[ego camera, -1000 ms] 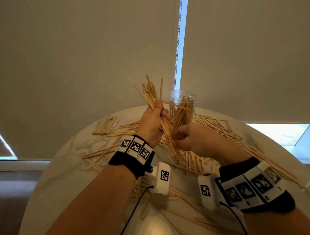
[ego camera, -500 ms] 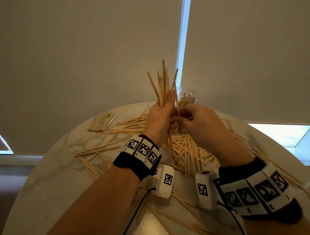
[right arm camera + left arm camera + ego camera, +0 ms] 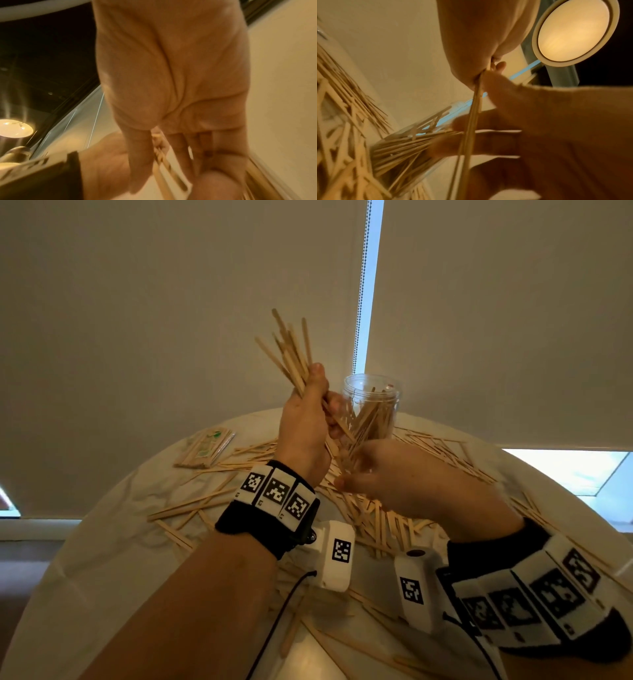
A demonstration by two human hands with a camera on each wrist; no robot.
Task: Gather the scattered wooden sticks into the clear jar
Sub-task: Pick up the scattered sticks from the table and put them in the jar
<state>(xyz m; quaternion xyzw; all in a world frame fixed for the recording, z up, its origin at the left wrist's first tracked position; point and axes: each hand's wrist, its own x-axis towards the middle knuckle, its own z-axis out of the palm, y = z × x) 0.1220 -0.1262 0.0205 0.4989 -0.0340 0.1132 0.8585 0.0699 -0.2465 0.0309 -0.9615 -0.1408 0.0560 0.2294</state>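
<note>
My left hand (image 3: 317, 409) grips a bundle of wooden sticks (image 3: 291, 354) in a fist, just left of the clear jar (image 3: 371, 402). The stick tops fan up and to the left, and the lower ends slant toward the jar's base. The jar stands upright at the back of the table and holds several sticks. My right hand (image 3: 354, 467) is low in front of the jar. Its straight fingers (image 3: 453, 125) lie against the lower part of the bundle (image 3: 471, 121), with the thumb beside it; this hand is blurred. Many loose sticks (image 3: 370, 518) lie scattered on the table.
The round white table (image 3: 102, 542) ends close to pale window blinds behind the jar. A wrapped packet of sticks (image 3: 205, 448) lies at the back left. Loose sticks also cover the right side (image 3: 455, 460) and the near edge.
The bundle has tipped from upright to leaning left. My right hand has dropped from pinching the bundle's middle to its lower ends, and the jar shows again.
</note>
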